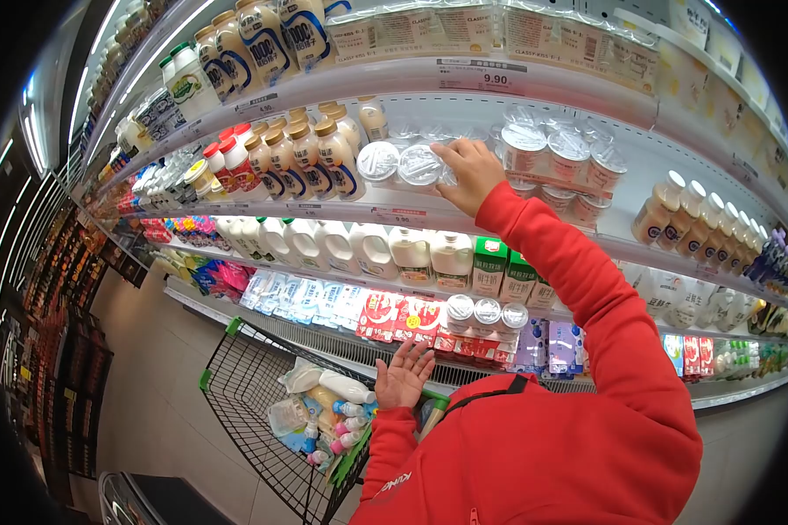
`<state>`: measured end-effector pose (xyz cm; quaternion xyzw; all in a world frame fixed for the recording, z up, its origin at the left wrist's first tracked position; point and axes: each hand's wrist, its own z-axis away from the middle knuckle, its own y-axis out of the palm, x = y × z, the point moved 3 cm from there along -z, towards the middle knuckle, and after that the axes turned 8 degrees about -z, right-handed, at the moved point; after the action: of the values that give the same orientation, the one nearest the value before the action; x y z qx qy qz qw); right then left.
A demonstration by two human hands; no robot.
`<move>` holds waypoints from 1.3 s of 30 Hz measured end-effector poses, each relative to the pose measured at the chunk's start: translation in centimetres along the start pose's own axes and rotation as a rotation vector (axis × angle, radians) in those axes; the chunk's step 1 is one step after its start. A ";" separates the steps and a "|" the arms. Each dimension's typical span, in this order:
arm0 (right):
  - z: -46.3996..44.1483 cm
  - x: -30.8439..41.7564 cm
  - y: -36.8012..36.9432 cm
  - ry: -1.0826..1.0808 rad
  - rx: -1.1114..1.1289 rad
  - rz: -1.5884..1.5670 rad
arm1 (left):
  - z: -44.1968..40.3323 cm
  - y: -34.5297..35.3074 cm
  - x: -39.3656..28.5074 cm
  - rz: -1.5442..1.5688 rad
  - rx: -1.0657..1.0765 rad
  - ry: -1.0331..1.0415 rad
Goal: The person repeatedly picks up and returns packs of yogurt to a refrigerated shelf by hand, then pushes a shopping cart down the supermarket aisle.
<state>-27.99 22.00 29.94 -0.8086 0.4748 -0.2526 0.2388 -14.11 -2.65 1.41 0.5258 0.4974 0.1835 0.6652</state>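
My right hand [468,177] reaches to the middle shelf, its fingers curled around the right end of a pack of yogurt cups [419,164]. Two round foil lids of this pack face me, and the fingers hide part of it. More stacked yogurt cups [524,138] stand just right of the hand. Lower down, my left hand [402,374] is held palm up with the fingers spread and nothing in it. It is beside the shopping cart [263,420], which contains bottles and bagged goods [324,411].
Brown-capped bottles [332,156] stand left of the yogurt cups, and small bottles [658,208] stand to the right. White milk jugs [334,249] and green cartons [490,262] line the shelf below. Red packs [392,317] sit lower. A shelf edge [394,210] runs under my right hand.
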 end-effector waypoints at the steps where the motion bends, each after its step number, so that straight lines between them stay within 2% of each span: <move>1: 0.5 1.3 -0.9 -0.031 -0.002 -0.023 | -0.2 0.1 -0.1 -0.025 0.009 0.025; 2: 1.3 2.6 -1.8 -0.060 0.000 -0.047 | -0.3 0.4 -0.2 -0.047 0.014 0.048; 6: 5.8 6.5 -2.1 -0.047 0.259 -0.477 | -0.5 1.5 -0.2 -0.100 0.050 0.135; 9: 11.5 9.0 0.9 0.031 0.526 -0.731 | -0.6 -0.8 0.7 0.029 0.272 0.222; 11: 15.3 9.9 4.2 -0.024 0.520 -0.732 | -0.2 1.6 0.4 -0.080 0.124 0.243; 14: 18.2 12.0 5.7 0.176 0.673 -0.713 | 0.3 1.0 0.4 -0.152 -0.077 0.279; 17: 20.1 13.2 6.7 0.144 0.824 -0.842 | 0.8 -0.5 -0.4 -0.001 -0.146 0.238; 18: 19.7 12.9 7.3 0.119 0.988 -0.987 | 0.8 -1.0 -0.6 0.046 -0.204 0.215; 19: 18.9 12.5 6.5 0.064 1.139 -0.982 | 1.0 -1.6 -0.6 0.097 -0.264 0.191; 21: 16.3 12.0 4.4 -0.343 0.805 -0.685 | 1.0 -1.9 -0.1 0.330 0.086 -0.040; 22: 15.6 11.8 3.9 -0.497 0.615 -0.450 | 0.9 -1.0 0.1 0.078 -0.236 -0.035; 23: 15.2 11.8 3.4 -0.639 0.416 -0.214 | 0.9 -0.3 0.4 0.024 -0.286 -0.058; 24: 15.2 11.8 3.3 -0.688 0.503 -0.281 | 0.7 -0.1 0.8 0.050 -0.251 -0.095; 25: 16.0 11.7 3.8 -0.806 0.429 -0.236 | 0.7 0.2 1.5 0.093 -0.178 -0.137; 27: 18.0 11.6 5.2 -0.903 0.636 -0.278 | 1.0 0.5 2.0 0.157 -0.075 -0.209; 30: 16.5 12.1 3.5 -0.802 0.997 -0.351 | 1.7 0.2 2.1 0.218 -0.017 -0.279; 33: 11.5 10.5 1.9 -0.726 0.914 -0.388 | 1.9 -0.1 1.7 0.275 0.053 -0.291; 37: 3.8 6.6 -1.0 -0.261 0.579 -0.335 | 0.6 -0.9 1.1 0.333 0.186 -0.222; 39: 1.2 4.2 -1.1 -0.181 0.368 -0.292 | 0.2 -0.8 1.2 0.343 0.205 -0.186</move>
<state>-24.76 18.96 30.47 -0.8308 0.2756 -0.2930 0.3847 -13.65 -2.13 0.11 0.6823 0.3531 0.1931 0.6103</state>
